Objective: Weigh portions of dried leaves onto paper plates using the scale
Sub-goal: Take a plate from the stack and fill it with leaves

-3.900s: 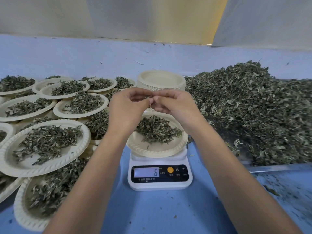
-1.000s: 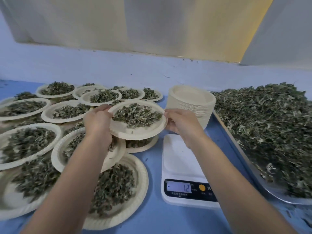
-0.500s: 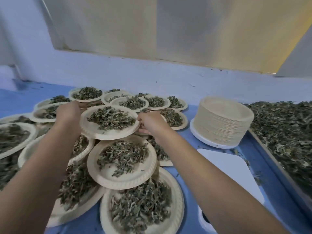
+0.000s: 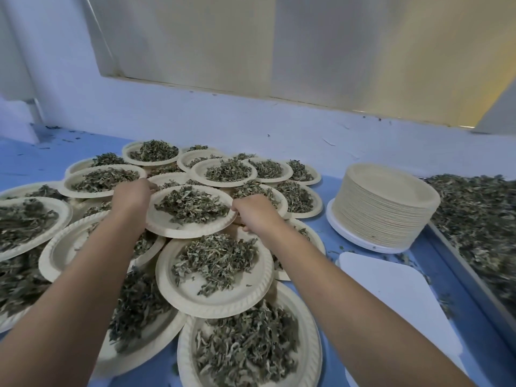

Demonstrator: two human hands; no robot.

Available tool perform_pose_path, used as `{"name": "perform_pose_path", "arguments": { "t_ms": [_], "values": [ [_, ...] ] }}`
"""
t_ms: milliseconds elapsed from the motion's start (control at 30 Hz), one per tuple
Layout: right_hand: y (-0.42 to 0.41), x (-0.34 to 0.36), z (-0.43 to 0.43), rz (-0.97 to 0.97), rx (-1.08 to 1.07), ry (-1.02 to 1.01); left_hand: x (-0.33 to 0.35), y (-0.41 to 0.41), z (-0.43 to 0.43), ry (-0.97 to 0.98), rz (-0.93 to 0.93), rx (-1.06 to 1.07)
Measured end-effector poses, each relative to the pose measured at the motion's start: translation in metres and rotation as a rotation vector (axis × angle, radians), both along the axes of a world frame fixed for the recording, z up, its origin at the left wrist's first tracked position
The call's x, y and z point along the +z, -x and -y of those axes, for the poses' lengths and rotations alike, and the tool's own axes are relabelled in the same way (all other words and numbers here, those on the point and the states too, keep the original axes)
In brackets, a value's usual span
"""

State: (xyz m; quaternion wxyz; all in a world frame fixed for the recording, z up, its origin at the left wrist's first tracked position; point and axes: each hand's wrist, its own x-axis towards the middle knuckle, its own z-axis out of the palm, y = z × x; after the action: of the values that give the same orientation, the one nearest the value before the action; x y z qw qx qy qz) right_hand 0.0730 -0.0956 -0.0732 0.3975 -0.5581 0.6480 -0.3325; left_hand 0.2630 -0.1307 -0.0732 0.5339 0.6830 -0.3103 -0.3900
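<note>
A paper plate [image 4: 178, 229] with a heap of dried leaves sits on top of other filled plates in the middle of the group. My left hand [image 4: 133, 193] grips its left rim and my right hand [image 4: 254, 213] grips its right rim. The white scale [image 4: 391, 291] stands at the lower right with nothing on its platform; its display is out of view. A tall stack of unused paper plates [image 4: 384, 208] stands behind the scale. The big pile of loose dried leaves [image 4: 480, 216] lies on a metal tray at the far right.
Several filled plates [image 4: 215, 275] overlap across the blue table [image 4: 329, 236], from the near edge to the wall. The metal tray's rim [image 4: 460, 269] runs along the right of the scale. A pale blue wall [image 4: 251, 118] closes off the back.
Both hands have carried the filled plate off the scale to the left and lowered it onto the other filled plates. The view has turned left, so the scale's display is cut off.
</note>
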Motion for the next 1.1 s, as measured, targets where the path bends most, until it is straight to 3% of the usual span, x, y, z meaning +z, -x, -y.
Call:
{"name": "perform_pose_path", "arguments": {
  "t_ms": [133,433,600,733,833,933,1100],
  "values": [
    [0.004,0.003,-0.002,-0.004,0.005,0.012,-0.002,-0.001,0.002,0.042,0.012,0.004],
    [0.039,0.016,-0.018,0.08,-0.075,0.182,0.021,0.048,-0.019,0.291,0.245,-0.103],
    [0.082,0.03,-0.029,0.012,-0.196,0.376,0.042,0.118,-0.037,0.432,0.191,-0.278],
    [0.132,0.037,-0.04,-0.203,-0.344,0.541,0.051,0.184,-0.049,0.453,0.116,-0.399],
    [0.171,0.038,-0.048,-0.552,-0.4,0.607,0.052,0.229,-0.056,0.447,0.007,-0.49],
    [0.207,0.038,-0.052,-0.886,-0.344,0.504,0.05,0.259,-0.06,0.393,-0.082,-0.569],
    [0.229,0.037,-0.056,-0.982,-0.122,0.437,0.04,0.279,-0.06,0.307,-0.087,-0.612]
  ]
}}
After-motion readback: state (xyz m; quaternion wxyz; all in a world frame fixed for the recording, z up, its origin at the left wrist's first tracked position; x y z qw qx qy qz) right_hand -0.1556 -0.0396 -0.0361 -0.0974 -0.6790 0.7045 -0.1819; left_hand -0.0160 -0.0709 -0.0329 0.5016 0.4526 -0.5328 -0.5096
